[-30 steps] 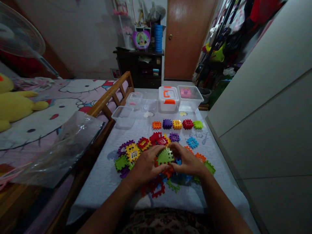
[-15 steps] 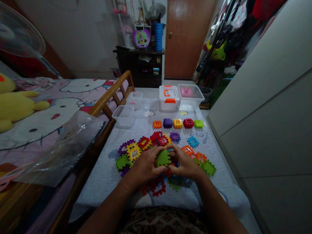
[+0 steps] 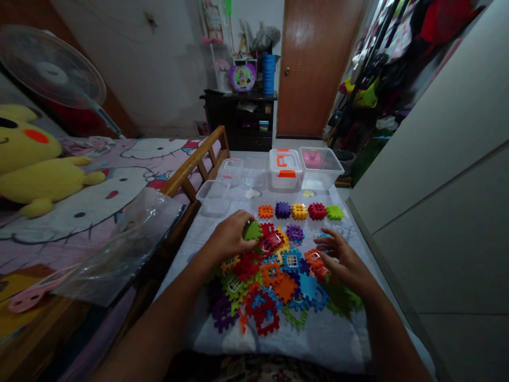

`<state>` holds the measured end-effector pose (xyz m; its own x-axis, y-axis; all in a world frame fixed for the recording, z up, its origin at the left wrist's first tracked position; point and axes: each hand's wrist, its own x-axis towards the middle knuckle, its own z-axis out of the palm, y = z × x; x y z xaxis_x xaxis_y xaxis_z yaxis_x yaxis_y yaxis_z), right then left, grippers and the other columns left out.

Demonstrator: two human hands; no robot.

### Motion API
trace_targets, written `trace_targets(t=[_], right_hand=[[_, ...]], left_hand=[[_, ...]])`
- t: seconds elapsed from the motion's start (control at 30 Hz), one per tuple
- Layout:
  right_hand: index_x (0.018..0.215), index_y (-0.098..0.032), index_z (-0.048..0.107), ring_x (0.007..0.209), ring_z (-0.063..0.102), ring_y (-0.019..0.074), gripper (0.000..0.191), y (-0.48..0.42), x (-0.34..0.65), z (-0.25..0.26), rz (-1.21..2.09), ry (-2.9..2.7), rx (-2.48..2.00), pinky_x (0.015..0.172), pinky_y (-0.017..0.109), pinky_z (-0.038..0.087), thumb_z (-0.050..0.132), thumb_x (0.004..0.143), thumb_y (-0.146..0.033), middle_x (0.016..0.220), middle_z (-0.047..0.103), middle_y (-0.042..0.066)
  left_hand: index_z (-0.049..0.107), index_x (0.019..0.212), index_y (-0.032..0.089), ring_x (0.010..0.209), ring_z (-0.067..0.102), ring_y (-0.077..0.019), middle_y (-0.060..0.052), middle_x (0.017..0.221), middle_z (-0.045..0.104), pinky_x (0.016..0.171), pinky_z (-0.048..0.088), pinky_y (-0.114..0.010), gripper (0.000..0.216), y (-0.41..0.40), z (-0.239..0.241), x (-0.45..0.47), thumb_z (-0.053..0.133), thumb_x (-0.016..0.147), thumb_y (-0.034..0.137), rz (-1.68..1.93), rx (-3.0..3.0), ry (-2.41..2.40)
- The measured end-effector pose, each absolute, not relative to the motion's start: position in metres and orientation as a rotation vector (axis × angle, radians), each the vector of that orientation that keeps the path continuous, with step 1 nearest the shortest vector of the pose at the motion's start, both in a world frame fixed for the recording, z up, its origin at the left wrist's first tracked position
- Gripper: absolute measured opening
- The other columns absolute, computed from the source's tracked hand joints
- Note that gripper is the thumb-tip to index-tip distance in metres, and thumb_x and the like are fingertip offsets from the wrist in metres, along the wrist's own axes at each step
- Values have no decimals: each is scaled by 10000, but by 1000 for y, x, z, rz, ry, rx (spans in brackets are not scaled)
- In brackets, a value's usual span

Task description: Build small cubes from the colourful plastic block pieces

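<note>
My left hand (image 3: 229, 237) is closed around a green plastic puzzle piece (image 3: 252, 230), held just above the far left side of a heap of coloured interlocking pieces (image 3: 274, 281). My right hand (image 3: 342, 260) hovers with fingers spread over the heap's right side, beside an orange piece (image 3: 316, 261), holding nothing. Beyond the heap lies a row of small squares: orange (image 3: 265, 211), purple (image 3: 282, 209), yellow (image 3: 299, 211), red (image 3: 317, 210) and green (image 3: 334, 213).
The pieces lie on a pale cloth-covered table (image 3: 342, 339). Clear plastic boxes (image 3: 320, 166) and a lidded box with orange clasps (image 3: 284, 168) stand at the far end, an empty tub (image 3: 213, 197) at the left. A bed with a yellow plush toy (image 3: 37, 170) is left, a cabinet (image 3: 445, 175) right.
Both hands held the green piece together over the heap. Now the right hand has let go and spread open, and the left hand has carried the piece forward and left. The camera view has shifted.
</note>
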<state>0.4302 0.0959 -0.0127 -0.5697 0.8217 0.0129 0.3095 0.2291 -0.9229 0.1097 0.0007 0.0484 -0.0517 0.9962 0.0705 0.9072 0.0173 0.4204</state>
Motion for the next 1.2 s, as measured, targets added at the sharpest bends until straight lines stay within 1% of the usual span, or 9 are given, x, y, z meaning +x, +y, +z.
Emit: trace_targets(t=[0.13,0.23,0.33,0.53,0.73,0.83,0.97,1.07,1.2], right_hand=[[1276,-229,520,1010,677,278,593,115,470,-32,1173,-1818,-1263,855,458,576,680,774,-502,1145,693,147],[1178,-214,586,1002,692,300,577,119,487,-46,1109,-1709,-1380,847,454,577,709,711,-529,1094,719,153],[1121,-212,615,975,708,304,564,120,493,-58,1106,-1613,-1433,846,448,579,726,666,-526,1059,737,144],[1104,-206,625,962,715,286,497,121,490,-72,1089,-1549,-1486,870,423,570,687,704,-494,1019,751,117],[1071,-212,661,924,719,271,453,118,487,-74,966,-1566,-1576,866,397,559,657,707,-483,944,760,77],[1061,-215,663,916,721,267,436,117,487,-72,982,-1543,-1564,856,386,563,656,709,-473,937,762,74],[1045,-210,663,907,726,272,463,118,488,-70,1053,-1477,-1558,827,378,572,670,675,-487,931,765,82],[1028,-211,670,909,725,282,475,118,486,-66,1051,-1462,-1589,829,384,567,668,653,-504,919,768,85],[1026,-206,677,900,723,281,487,115,483,-61,1037,-1464,-1621,796,365,565,660,645,-510,915,770,85]], left_hand=[[627,1080,164,1089,590,-280,-112,1128,626,967,468,-372,440,52,31,69,747,686,320,279,2019,2155],[628,1107,182,1097,590,-274,-106,1157,635,959,470,-361,444,79,13,55,735,699,321,128,1965,2196],[641,1102,200,1101,592,-266,-94,1169,645,957,470,-346,437,94,1,52,734,684,290,77,1962,2182],[668,1084,225,1115,599,-269,-72,1177,661,935,474,-312,447,110,-11,46,760,651,285,-16,1967,2117],[655,1144,222,1125,596,-245,-67,1226,645,954,468,-299,483,115,-15,40,760,674,257,-86,1953,2072],[647,1170,194,1133,600,-257,-91,1236,637,967,472,-309,535,117,-13,40,790,661,268,-112,1946,2062],[603,1250,159,1202,575,-295,-133,1301,603,1020,452,-343,678,114,-9,42,833,628,295,-107,1941,2084],[549,1318,169,1273,531,-301,-142,1355,570,1064,423,-359,714,100,-7,43,813,672,318,-55,1955,2116],[543,1328,161,1247,557,-274,-145,1328,597,1075,415,-363,534,60,-11,39,671,830,307,77,1982,2126]])
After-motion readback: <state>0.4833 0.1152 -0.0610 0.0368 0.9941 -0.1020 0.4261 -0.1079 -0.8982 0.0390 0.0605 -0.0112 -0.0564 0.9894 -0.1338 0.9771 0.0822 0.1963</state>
